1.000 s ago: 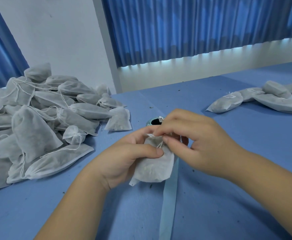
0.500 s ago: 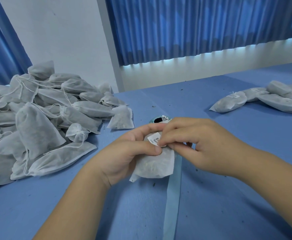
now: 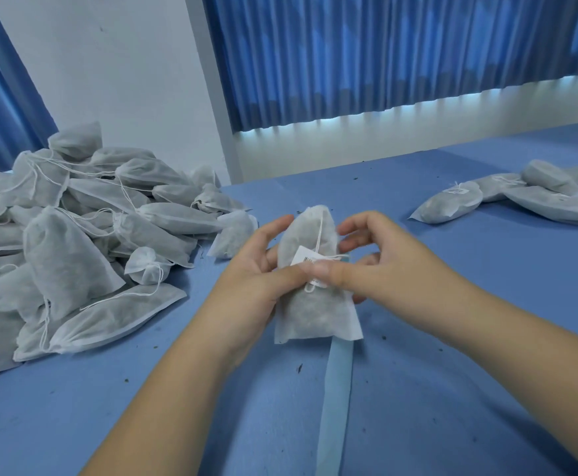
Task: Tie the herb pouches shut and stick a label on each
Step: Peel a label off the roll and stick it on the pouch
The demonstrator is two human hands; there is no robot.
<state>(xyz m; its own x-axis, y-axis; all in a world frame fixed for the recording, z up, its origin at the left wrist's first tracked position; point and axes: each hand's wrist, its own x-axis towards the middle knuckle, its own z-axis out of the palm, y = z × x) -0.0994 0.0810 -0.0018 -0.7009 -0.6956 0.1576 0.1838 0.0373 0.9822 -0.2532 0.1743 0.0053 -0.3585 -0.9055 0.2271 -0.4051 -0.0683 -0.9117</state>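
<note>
The pouch in hand sits at the middle of the frame, held upright just above the table, its neck drawn shut and its drawstring trailing down the front. A white label with dark print lies across the front, over the string.

Both thumbs meet on that label. The left hand grips the pouch, thumb flat on the front and fingers curled round behind. The right hand pinches from the other side: thumb on the label's lower edge, lower fingers tucked behind, upper fingers lifted and loosely spread beside the pouch's top.

I'd judge this to be the sticking step, with the tying already done on this 1. The next move likely calls for a firm rub so the label's corners bond to the soft fabric and do not ride up on the string, then setting the pouch aside.

A pale blue strip, probably label backing, runs from under the pouch to the bottom edge. At the left of the frame a big heap of pouches waits, strings loose. At the upper right lie a few finished pouches, at least 2 showing labels.
</note>
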